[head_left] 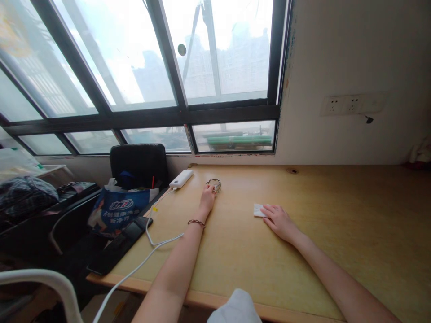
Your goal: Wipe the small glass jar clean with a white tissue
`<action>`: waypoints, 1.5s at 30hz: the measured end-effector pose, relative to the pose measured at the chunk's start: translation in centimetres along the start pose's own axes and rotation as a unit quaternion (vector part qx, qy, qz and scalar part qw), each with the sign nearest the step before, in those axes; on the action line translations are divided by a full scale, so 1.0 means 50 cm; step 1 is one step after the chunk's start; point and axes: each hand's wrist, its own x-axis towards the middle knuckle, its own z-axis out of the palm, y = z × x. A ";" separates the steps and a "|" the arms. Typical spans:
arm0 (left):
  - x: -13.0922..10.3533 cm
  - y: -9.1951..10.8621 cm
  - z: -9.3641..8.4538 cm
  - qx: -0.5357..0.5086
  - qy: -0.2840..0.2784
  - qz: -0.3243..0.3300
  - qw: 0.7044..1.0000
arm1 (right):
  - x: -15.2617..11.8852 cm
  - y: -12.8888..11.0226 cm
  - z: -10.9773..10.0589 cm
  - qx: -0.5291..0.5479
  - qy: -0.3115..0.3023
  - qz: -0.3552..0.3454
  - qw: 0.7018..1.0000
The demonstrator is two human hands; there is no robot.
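Note:
My left hand point(208, 198) is closed on the near edge of a thin round loop point(218, 185), which looks like a bracelet, at the far left part of the table. A dark braided band circles my left wrist. To the right, my right hand point(281, 220) rests low on the tabletop with its fingers and thumb on a folded white tissue point(258, 210). The left end of the tissue shows beyond the fingertips; the rest is covered by the hand.
A white power bank point(181, 179) lies at the left edge of the wooden table point(336, 215). From it a white cable point(148, 258) trails over the near left edge. Left of the table stand a black chair point(138, 161) and a blue bag point(117, 208). Windows and a wall lie behind.

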 end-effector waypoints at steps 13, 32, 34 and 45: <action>0.000 -0.009 0.006 0.034 -0.001 0.015 0.999 | -0.001 -0.003 -0.003 0.000 -0.002 0.004 1.000; -0.011 0.102 -0.024 0.136 0.060 0.083 0.985 | -0.002 -0.002 -0.005 0.007 -0.006 0.002 1.000; -0.037 0.179 -0.020 0.118 0.023 0.145 0.982 | 0.000 0.002 0.000 0.018 0.001 0.002 1.000; -0.233 0.390 0.067 0.020 -0.252 0.277 0.927 | 0.009 0.048 0.021 0.077 0.066 0.050 0.994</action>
